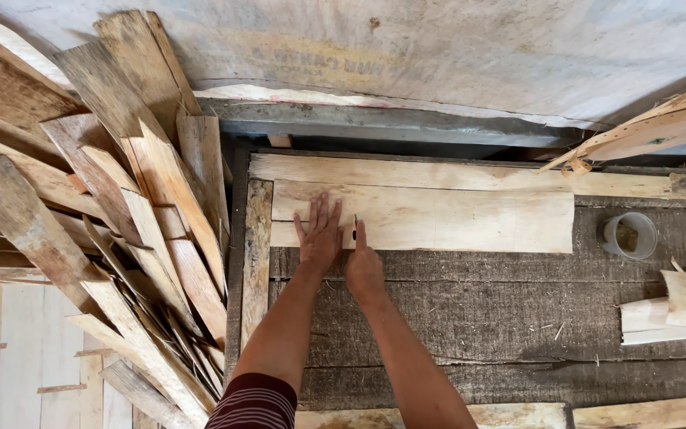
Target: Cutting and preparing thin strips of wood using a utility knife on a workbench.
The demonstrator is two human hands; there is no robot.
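A heap of wooden slats (pixel 113 222) leans at the left. On the dark workbench (pixel 470 318) lies a pale veneer sheet (pixel 438 216). The left hand (pixel 319 237) presses flat, fingers spread, on its lower left corner; the right hand (pixel 364 266) pinches a small dark tool (pixel 355 230) upright against the sheet's edge.

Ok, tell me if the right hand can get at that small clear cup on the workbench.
Probably yes: the right hand rests on the pale board, and only bare dark bench lies between it and the cup.

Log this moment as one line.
left hand: flat on pale thin wood sheet | right hand: holding small dark tool against sheet
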